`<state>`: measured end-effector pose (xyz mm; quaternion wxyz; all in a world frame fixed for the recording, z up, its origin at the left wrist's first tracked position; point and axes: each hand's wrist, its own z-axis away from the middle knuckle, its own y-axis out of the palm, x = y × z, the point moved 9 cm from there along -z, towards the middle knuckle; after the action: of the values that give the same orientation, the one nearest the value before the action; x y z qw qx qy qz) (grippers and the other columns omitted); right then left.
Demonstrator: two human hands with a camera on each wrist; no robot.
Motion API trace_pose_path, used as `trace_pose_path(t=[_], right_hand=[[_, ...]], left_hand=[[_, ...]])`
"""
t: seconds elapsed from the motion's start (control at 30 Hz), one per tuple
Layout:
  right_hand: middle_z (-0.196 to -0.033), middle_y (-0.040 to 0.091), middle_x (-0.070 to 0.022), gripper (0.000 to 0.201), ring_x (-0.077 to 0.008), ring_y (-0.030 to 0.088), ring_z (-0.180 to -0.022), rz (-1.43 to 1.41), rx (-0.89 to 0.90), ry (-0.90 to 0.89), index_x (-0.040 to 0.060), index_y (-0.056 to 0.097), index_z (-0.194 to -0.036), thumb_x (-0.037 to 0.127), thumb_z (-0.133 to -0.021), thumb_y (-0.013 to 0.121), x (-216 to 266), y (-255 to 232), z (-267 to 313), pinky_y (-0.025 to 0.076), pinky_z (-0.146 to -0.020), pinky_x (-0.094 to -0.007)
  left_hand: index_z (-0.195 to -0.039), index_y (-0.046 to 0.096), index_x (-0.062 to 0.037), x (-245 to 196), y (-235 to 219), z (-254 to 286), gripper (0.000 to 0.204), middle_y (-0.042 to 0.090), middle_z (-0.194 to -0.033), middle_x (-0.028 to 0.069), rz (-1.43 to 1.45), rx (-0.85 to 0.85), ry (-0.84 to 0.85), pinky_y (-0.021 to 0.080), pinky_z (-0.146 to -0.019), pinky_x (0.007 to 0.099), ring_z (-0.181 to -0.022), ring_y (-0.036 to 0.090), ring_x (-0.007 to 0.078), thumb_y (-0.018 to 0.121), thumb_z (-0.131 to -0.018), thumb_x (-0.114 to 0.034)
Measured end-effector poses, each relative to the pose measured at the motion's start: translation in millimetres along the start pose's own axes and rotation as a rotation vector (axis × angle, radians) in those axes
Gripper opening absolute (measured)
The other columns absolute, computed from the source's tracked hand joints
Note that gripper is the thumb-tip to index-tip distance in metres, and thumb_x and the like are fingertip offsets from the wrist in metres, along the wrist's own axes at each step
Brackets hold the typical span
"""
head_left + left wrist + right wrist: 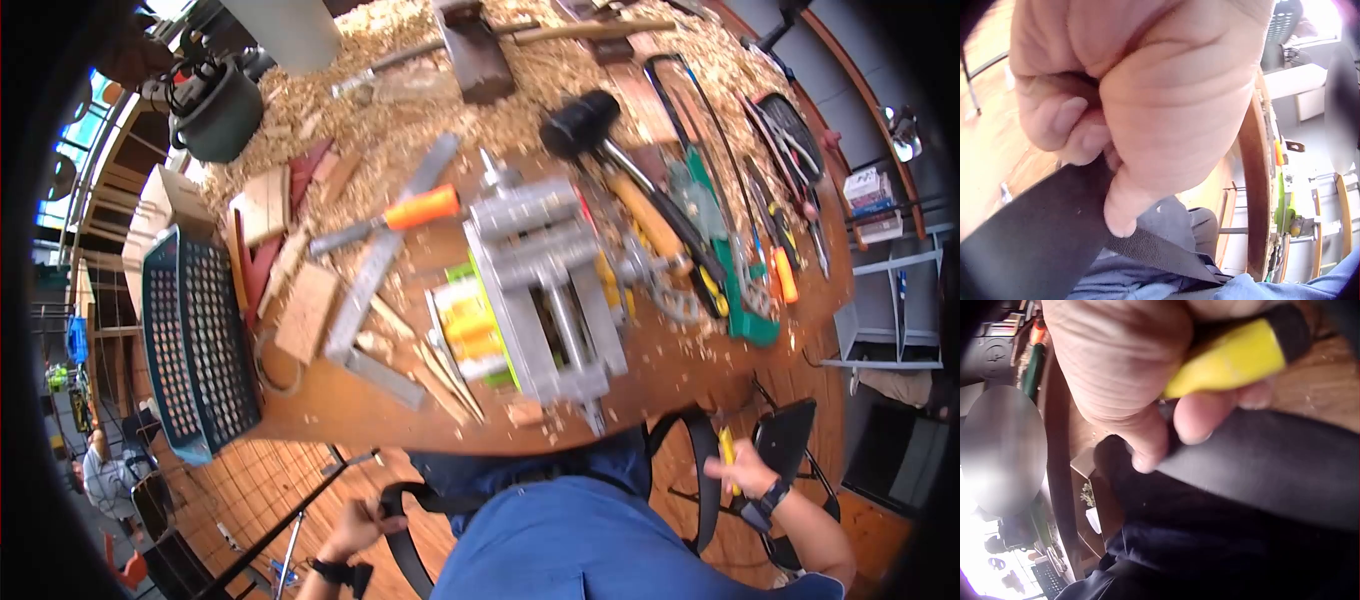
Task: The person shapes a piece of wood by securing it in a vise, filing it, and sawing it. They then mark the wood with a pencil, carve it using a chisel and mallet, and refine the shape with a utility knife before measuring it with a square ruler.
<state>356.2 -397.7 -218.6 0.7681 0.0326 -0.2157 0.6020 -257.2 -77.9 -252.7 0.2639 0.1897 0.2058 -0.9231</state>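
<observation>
My left hand [352,528] is beside the seat, low on the left, its fingers curled over the edge of a black chair armrest [1035,231] with the thumb pressed on its face. On the other side, my right hand [752,470] grips a yellow tool handle [1235,362] with a black end; the rest of that tool is hidden in the palm. The thumb and a fingertip of this hand lie at the other black armrest [1272,469]. In front of me, a grey metal vise [545,300] stands on the wooden table [400,425].
Wood shavings [330,110] cover the table's far part. Left of the vise lie an orange-handled chisel [420,208], a metal square [370,285], wood blocks and a green perforated basket [205,345]. To the right are a black mallet [580,125] and a green-handled saw [750,325].
</observation>
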Motion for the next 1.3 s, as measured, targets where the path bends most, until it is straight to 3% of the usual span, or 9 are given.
trace_pose_path(t=[0.2,0.23,0.33,0.5,0.7,0.97,1.1,1.13,1.3], right_hand=[[-0.069,0.068,-0.0018,0.028,-0.0108,0.059,-0.049,0.073,0.072,0.277,0.0022,0.072,-0.085,0.014,-0.080,0.096,-16,2,-12,0.045,-0.044,-0.0279],[-0.093,0.083,-0.0048,0.020,-0.0064,0.059,-0.051,0.090,0.104,0.295,0.0004,0.079,-0.095,0.013,-0.085,0.091,-20,1,-13,0.044,-0.044,-0.0243],[-0.070,0.073,-0.0046,0.031,-0.0097,0.059,-0.048,0.171,0.045,0.365,0.0018,0.075,-0.087,0.023,-0.080,0.096,8,-5,-5,0.041,-0.042,-0.0260],[-0.063,0.066,-0.0039,0.037,-0.0112,0.058,-0.045,0.221,0.051,0.277,0.0054,0.071,-0.084,0.032,-0.079,0.097,43,-4,-14,0.038,-0.037,-0.0281],[-0.062,0.064,-0.0032,0.044,-0.0101,0.057,-0.045,0.014,0.078,0.128,0.0017,0.068,-0.084,0.030,-0.075,0.101,8,-11,-61,0.036,-0.038,-0.0266],[-0.089,0.079,-0.0069,0.030,-0.0067,0.056,-0.051,0.039,0.281,0.057,-0.0032,0.078,-0.101,0.017,-0.085,0.094,46,6,-61,0.043,-0.047,-0.0239],[-0.077,0.072,-0.0018,0.028,-0.0085,0.058,-0.052,0.004,0.211,0.038,-0.0005,0.075,-0.098,0.017,-0.085,0.093,14,-13,-74,0.045,-0.048,-0.0237],[-0.094,0.080,-0.0158,0.029,-0.0108,0.064,-0.057,0.038,0.182,-0.017,-0.0053,0.072,-0.108,0.014,-0.091,0.086,3,-25,-80,0.047,-0.049,-0.0240],[-0.074,0.070,-0.0043,0.023,-0.0107,0.063,-0.053,-0.108,0.016,-0.140,-0.0011,0.073,-0.091,0.020,-0.093,0.083,21,-48,-25,0.049,-0.048,-0.0272]], left_hand=[[-0.064,0.036,-0.0118,7,10,5,0.064,0.048,-0.064,-0.0047,0.233,-0.041,-0.105,0.043,-0.056,0.0303,-0.062,0.044,0.0086,0.099,-0.077,-0.008],[-0.065,0.035,-0.0121,12,9,8,0.065,0.047,-0.064,-0.0047,0.185,-0.023,-0.126,0.043,-0.056,0.0302,-0.061,0.043,0.0088,0.099,-0.077,-0.007],[-0.065,0.034,-0.0130,1,4,10,0.068,0.044,-0.063,-0.0048,0.277,-0.024,-0.210,0.042,-0.056,0.0295,-0.061,0.041,0.0085,0.101,-0.074,-0.008],[-0.061,0.039,-0.0110,-51,-32,-11,0.064,0.046,-0.061,-0.0059,0.089,-0.096,0.006,0.039,-0.053,0.0294,-0.059,0.039,0.0081,0.101,-0.077,-0.018],[-0.060,0.042,-0.0098,-32,-27,-15,0.061,0.044,-0.061,-0.0046,0.216,-0.080,-0.009,0.037,-0.054,0.0299,-0.060,0.035,0.0088,0.100,-0.078,-0.019],[-0.066,0.044,-0.0063,-61,-34,-8,0.060,0.041,-0.061,-0.0021,-0.136,-0.110,0.162,0.036,-0.055,0.0338,-0.063,0.036,0.0115,0.094,-0.086,-0.031],[-0.064,0.049,-0.0035,-62,-32,-5,0.064,0.056,-0.057,0.0120,-0.394,-0.184,0.184,0.045,-0.056,0.0431,-0.054,0.055,0.0290,0.086,-0.089,-0.049],[-0.066,0.061,-0.0039,-73,-30,-1,0.060,0.065,-0.063,0.0185,-0.555,-0.186,0.189,0.051,-0.061,0.0461,-0.064,0.067,0.0401,0.083,-0.088,-0.055],[-0.077,0.077,-0.0051,-110,-50,35,0.050,0.069,-0.067,0.0190,-0.750,-0.315,0.102,0.057,-0.064,0.0455,-0.071,0.072,0.0420,0.085,-0.085,-0.054]])
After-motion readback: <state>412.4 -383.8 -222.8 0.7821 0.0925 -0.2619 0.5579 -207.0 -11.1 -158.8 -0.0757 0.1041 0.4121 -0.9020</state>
